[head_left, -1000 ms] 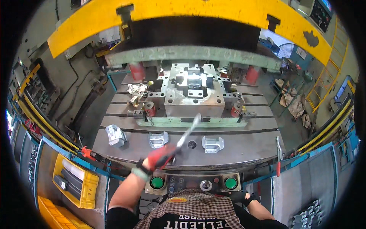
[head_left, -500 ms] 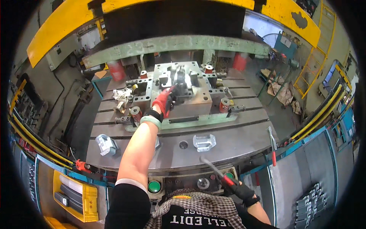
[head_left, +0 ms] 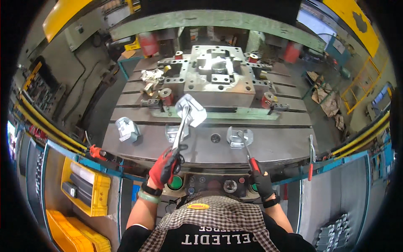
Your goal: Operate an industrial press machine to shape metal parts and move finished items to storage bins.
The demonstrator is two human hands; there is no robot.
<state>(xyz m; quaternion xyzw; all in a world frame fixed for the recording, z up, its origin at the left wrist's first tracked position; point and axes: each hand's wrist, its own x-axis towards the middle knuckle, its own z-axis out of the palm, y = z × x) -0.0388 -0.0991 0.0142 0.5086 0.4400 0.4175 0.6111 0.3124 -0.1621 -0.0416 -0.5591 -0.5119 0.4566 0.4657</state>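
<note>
Gripping tongs [head_left: 181, 130] in your left hand [head_left: 165, 169], you hold a metal part [head_left: 195, 114] above the surface [head_left: 201, 154]; your right hand [head_left: 263, 185], apart, clasps a red-handled tool [head_left: 254, 164] near a second part [head_left: 247, 137].

We see a fairly bright workshop, glare whitening the steel die [head_left: 220, 88] and raised metal part [head_left: 197, 114], shadow beneath the green press beam [head_left: 218, 19], curved outer edges, black corners.

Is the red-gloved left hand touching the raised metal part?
Apart: in the head view, a silver tool bridges the gap from left hand to part.
</note>
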